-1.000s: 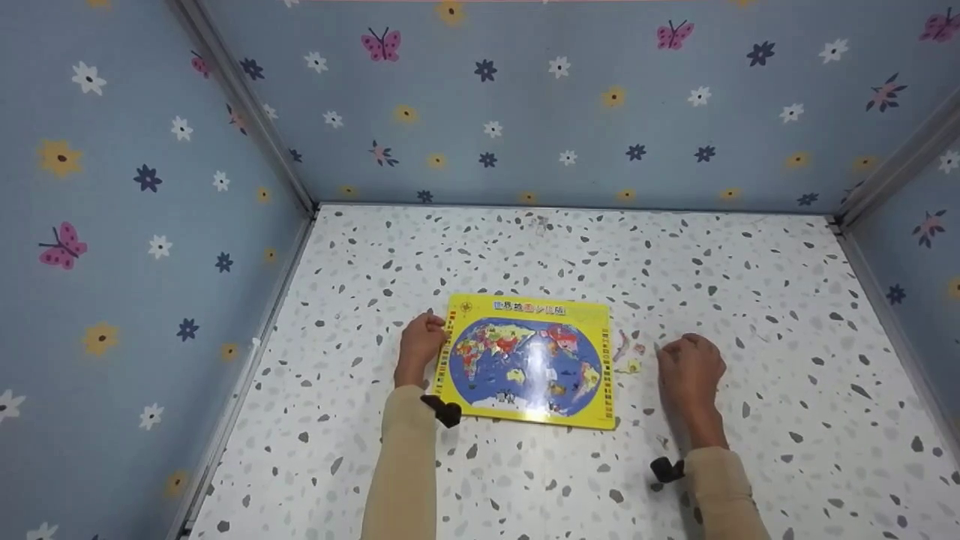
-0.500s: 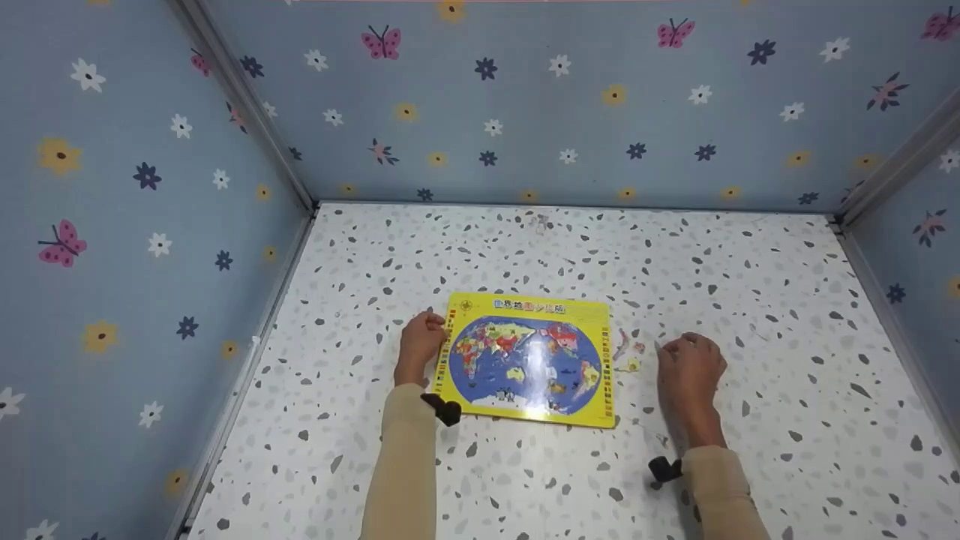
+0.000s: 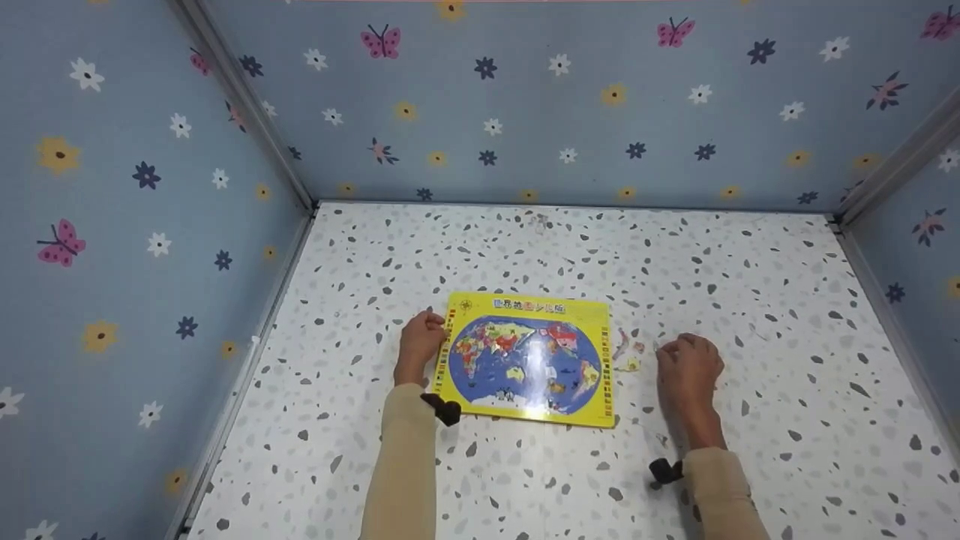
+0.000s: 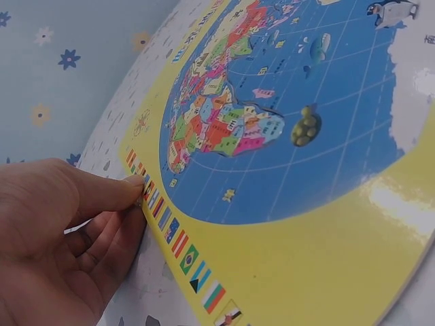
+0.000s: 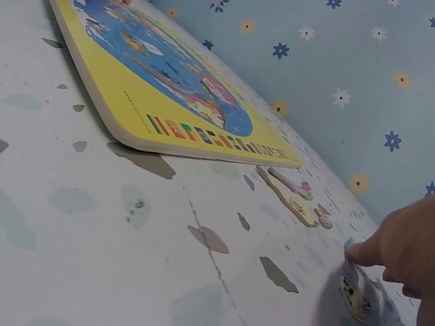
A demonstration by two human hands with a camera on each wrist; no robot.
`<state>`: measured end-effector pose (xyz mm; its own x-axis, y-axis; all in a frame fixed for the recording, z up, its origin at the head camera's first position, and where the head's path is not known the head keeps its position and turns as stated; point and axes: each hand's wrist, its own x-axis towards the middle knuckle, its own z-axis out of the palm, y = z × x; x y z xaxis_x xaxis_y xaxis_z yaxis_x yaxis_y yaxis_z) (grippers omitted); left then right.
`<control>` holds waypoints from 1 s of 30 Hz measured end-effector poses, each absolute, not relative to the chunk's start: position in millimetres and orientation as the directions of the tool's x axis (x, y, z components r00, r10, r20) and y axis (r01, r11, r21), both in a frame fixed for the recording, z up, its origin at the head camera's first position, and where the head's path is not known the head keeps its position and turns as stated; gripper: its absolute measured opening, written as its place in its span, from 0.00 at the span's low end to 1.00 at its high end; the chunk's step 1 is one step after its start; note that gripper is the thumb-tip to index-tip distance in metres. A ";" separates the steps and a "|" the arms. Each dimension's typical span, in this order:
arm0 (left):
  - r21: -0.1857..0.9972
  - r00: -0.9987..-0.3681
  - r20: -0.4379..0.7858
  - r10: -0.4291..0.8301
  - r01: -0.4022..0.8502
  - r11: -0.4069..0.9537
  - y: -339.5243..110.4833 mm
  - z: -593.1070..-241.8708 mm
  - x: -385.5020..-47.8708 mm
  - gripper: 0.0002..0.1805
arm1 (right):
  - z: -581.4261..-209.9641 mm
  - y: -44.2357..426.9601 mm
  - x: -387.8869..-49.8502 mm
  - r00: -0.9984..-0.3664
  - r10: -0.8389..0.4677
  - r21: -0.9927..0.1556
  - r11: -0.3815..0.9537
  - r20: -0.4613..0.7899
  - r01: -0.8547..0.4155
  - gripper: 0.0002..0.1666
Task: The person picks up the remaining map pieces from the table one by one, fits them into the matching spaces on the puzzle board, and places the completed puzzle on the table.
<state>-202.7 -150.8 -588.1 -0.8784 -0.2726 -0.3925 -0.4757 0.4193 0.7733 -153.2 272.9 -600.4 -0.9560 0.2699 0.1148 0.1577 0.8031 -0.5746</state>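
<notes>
A yellow world-map puzzle board point(image 3: 529, 304) lies flat on the speckled table. My left hand point(image 3: 421, 341) pinches its left edge; in the left wrist view the thumb point(image 4: 126, 193) rests on top beside the printed flags, the other fingers at the rim. To the right of the board, my right hand point(image 3: 691, 367) is low over the table with curled fingers. A small teal bit point(image 5: 349, 243), seemingly a puzzle piece, shows at its fingertip; most of it is hidden. Below that hand a yellowish puzzle piece point(image 5: 355, 299) lies in its shadow.
Several loose puzzle pieces point(image 3: 630, 365) lie between the board and my right hand. Blue flowered panels point(image 3: 525, 97) stand behind and at both sides of the white speckled table point(image 3: 540, 487). A dark wrist mount point(image 3: 664, 471) sits at my right sleeve.
</notes>
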 end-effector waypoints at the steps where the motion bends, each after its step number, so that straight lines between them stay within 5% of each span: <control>1: 0.772 -0.877 -0.395 -0.273 -0.478 0.418 -150.8 -588.2 -202.5 0.13 | -600.6 272.7 -153.0 -0.956 0.272 -0.576 0.802 0.114 0.160 0.12; 30: 0.775 -0.868 -0.413 -0.275 -0.494 0.394 -152.2 -590.7 -204.0 0.13 | -596.7 269.8 -156.4 -0.960 0.263 -0.572 0.804 0.095 0.164 0.11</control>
<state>-204.0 -152.2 -590.7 -0.8682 -0.2755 -0.4127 -0.4936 0.3943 0.7752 -156.4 269.8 -596.7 -0.9602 0.2629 0.0948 0.1635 0.8037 -0.5722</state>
